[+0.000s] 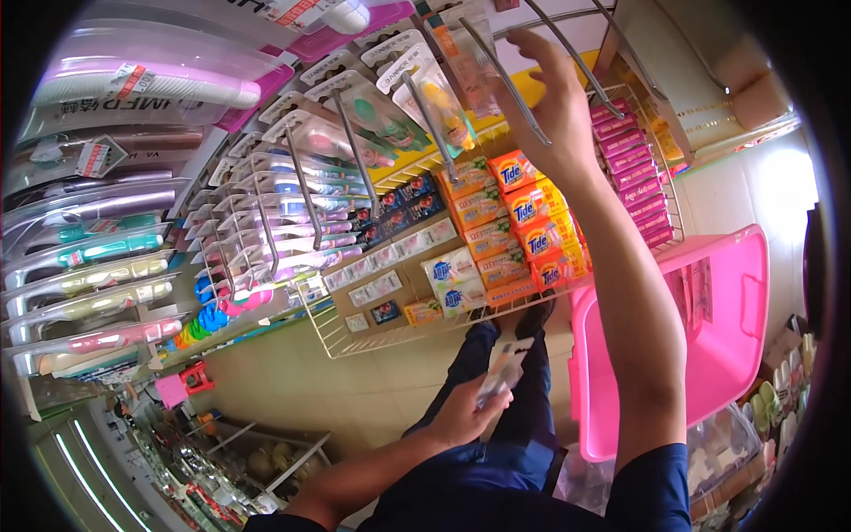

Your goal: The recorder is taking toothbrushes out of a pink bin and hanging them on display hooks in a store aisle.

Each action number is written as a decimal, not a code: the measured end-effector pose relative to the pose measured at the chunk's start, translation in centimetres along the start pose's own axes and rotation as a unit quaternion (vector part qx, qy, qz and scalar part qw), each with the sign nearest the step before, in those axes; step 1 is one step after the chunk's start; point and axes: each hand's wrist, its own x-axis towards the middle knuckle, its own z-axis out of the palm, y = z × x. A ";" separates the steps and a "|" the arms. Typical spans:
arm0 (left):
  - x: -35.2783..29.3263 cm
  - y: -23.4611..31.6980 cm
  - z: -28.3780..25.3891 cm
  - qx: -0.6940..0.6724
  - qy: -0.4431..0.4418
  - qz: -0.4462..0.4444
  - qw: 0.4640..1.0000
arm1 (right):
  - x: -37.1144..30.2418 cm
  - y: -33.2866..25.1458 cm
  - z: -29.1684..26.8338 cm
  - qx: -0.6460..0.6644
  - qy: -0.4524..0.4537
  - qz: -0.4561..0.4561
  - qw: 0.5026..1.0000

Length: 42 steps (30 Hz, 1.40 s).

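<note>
Low in front of my body, my left hand (470, 412) grips a small clear plastic package (505, 372); its contents are too unclear to name. My right hand (557, 106) is raised among the metal display hooks (525, 106) at the top, its fingers apart and nothing visible in them. Just left of it hangs an orange-and-clear blister pack (463, 58). Further left, carded packs with yellow (439, 102) and green (377, 111) items hang on neighbouring hooks. I cannot tell whether the right fingers touch a hook.
Below the hooks stands a wire basket (332, 346) with orange soap packs (536, 208), white packs (454, 279) and magenta boxes (631, 173). A pink plastic bin (727, 355) is at the right. Packaged hair dryers (97, 244) line the left side. Tiled floor (372, 372) lies below.
</note>
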 end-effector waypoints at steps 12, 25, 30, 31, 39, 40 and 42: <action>-0.3 -0.9 -1.1 0.035 0.028 0.006 0.999 | 1.0 -1.0 1.7 0.069 0.001 -0.031 0.997; -0.7 -0.6 0.0 0.033 -0.002 -0.023 0.999 | 0.6 -2.0 1.1 -0.050 0.048 -0.030 0.997; -0.6 -0.3 -0.3 0.012 0.019 0.008 1.000 | -0.6 -3.4 -0.7 -0.223 0.011 -0.085 0.971; -0.5 -0.1 -0.3 -0.007 0.030 0.019 0.999 | -1.0 -3.9 -1.0 -0.196 -0.029 -0.045 0.979; 0.4 0.6 -0.7 0.034 0.016 0.031 0.999 | -3.8 -4.9 -3.6 -0.087 -0.111 -0.099 0.985; 0.3 0.7 -0.6 0.007 0.030 0.039 0.999 | -4.2 -5.0 -4.0 -0.082 -0.123 -0.140 0.979; 0.4 0.6 -0.5 -0.019 0.036 0.049 0.998 | -5.2 -4.6 -6.1 -0.113 -0.166 -0.139 0.970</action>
